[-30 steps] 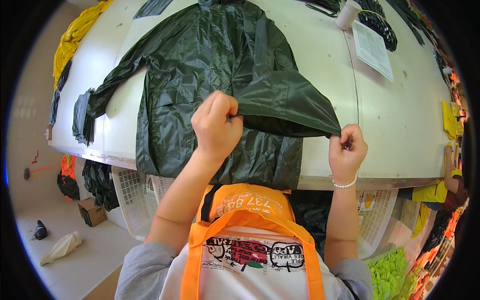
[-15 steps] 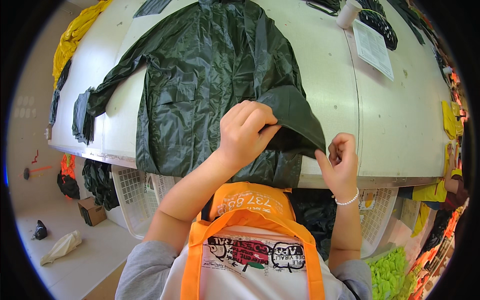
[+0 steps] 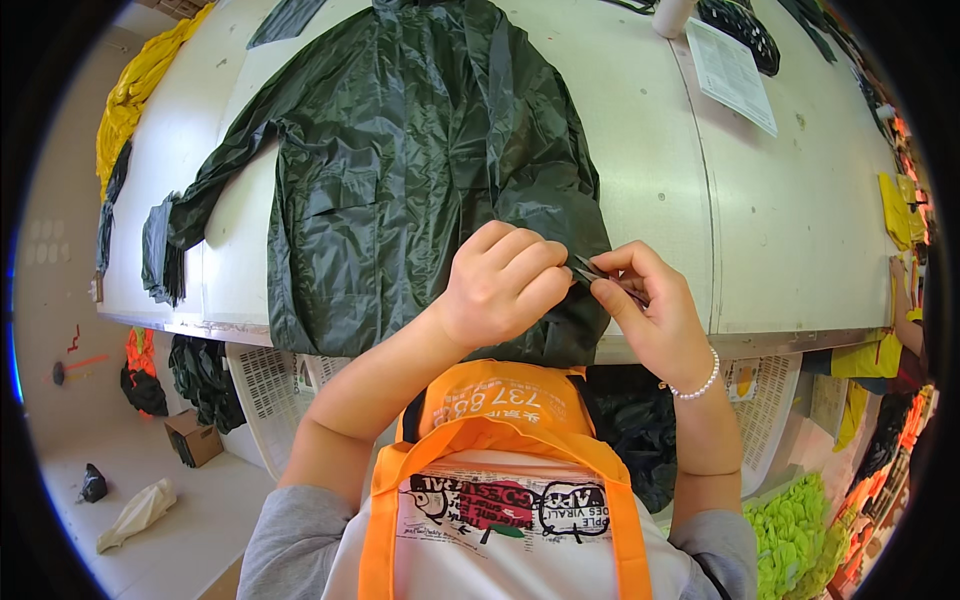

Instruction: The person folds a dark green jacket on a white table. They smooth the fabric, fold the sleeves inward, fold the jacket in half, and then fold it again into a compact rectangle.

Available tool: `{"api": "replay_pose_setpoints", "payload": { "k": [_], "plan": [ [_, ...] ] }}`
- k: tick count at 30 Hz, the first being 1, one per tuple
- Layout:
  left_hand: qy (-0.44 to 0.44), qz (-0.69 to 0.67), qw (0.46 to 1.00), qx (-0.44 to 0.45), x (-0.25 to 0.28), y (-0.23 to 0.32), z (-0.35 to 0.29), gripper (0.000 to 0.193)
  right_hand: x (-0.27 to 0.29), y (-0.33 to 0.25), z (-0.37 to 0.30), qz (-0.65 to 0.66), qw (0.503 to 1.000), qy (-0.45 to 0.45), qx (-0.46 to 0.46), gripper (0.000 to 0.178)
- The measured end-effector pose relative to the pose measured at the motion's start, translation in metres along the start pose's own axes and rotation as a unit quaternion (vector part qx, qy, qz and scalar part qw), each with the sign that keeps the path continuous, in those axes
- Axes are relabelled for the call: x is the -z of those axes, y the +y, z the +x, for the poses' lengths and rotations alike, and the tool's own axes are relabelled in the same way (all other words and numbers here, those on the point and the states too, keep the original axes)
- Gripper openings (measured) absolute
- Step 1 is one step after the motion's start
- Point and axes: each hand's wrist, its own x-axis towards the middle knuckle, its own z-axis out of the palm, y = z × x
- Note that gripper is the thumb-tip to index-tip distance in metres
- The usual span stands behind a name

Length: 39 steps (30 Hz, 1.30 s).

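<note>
A dark green rain jacket (image 3: 420, 130) lies spread over the white table, its collar at the far side and its hem hanging a little past the near edge. My left hand (image 3: 508, 280) is closed on the jacket's cloth at the lower right. Just right of it, my right hand (image 3: 650, 310) holds a small pair of thread snips (image 3: 592, 270), whose pointed blades reach toward the left fingers. The snips' handle is mostly hidden in the palm. Whether a thread lies between the blades is too small to tell.
On the white table (image 3: 660, 230) lie a printed sheet (image 3: 730, 75), a white cylinder (image 3: 672, 15) and a dark bundle (image 3: 742, 35) at the far right. Folded dark cloth (image 3: 163, 250) sits left. White plastic baskets (image 3: 255, 390) stand below the near edge. Another person's arm (image 3: 905, 310) shows far right.
The lifted flap of cloth has come down flat under my left hand. My right hand has moved up and left, bringing the snips' blades into sight beside the left fingers.
</note>
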Motion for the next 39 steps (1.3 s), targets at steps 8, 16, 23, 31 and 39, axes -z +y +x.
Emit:
{"api": "replay_pose_setpoints", "payload": {
  "k": [8, 16, 23, 31, 39],
  "plan": [
    [-0.018, -0.005, 1.0, -0.001, -0.005, 0.002, 0.002, 0.023, 0.01, -0.001, 0.0, -0.043, 0.999, -0.004, 0.017, 0.011],
    [-0.202, -0.181, 0.926, 0.262, -0.013, 0.026, -0.045, 0.049, -0.009, 0.016, 0.009, 0.038, 0.993, 0.107, 0.042, 0.022],
    [-0.29, 0.234, 0.781, 0.501, 0.113, 0.029, -0.283, 0.067, -0.123, 0.113, -0.02, -0.173, 0.977, -0.118, -0.049, 0.023],
    [-0.307, 0.231, 0.755, 0.532, 0.14, -0.005, -0.356, 0.076, -0.17, 0.226, -0.032, -0.425, 0.898, 0.097, 0.054, 0.026],
    [-0.205, 0.26, 0.831, 0.447, 0.073, -0.21, -0.288, 0.071, -0.129, 0.2, 0.181, -0.652, 0.728, 0.21, -0.007, 0.054]
  ]
}}
